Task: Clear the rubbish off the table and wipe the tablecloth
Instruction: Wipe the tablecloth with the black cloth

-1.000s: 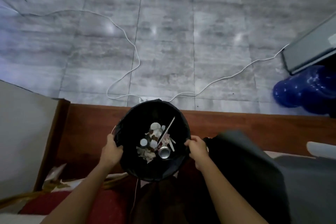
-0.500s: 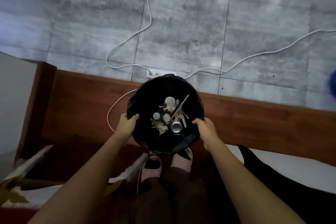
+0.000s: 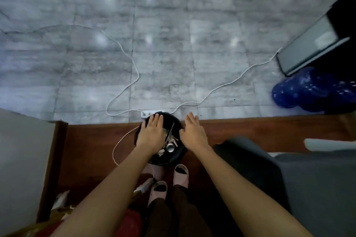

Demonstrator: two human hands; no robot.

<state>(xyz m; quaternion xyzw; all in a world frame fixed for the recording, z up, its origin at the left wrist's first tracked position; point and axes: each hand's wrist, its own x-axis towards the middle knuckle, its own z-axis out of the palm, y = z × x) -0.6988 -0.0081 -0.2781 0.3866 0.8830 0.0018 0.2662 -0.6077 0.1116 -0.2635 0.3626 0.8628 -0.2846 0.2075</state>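
- Half a second ago we held the black bin (image 3: 169, 159) up by its rim with both hands. Now it sits lower and farther from us, on the brown wooden strip (image 3: 92, 140), and we have let go of it.
- Our left hand (image 3: 152, 132) is spread flat, fingers straight and holding nothing, over the left part of the bin's opening. We cannot tell whether it touches the rim.
- Our right hand (image 3: 192, 134) is likewise flat and holds nothing. It lies over the bin's right edge, with the fingers pointing away from us.
- The rubbish (image 3: 161, 152) lies inside the bin, between our two hands: pale scraps, a metal can (image 3: 170, 148) and a thin stick (image 3: 171, 130) leaning across the opening.
- Our feet in pale slippers (image 3: 180, 175) stand just on our side of the bin.
- A white cable (image 3: 125, 86) loops over the grey tiled floor (image 3: 163, 54) to a power strip (image 3: 146, 114) just beyond the bin.
- A shiny blue object (image 3: 308, 90) sits on the floor far to the right, well apart from the bin.
- Dark grey cloth (image 3: 298, 179) fills the lower right.
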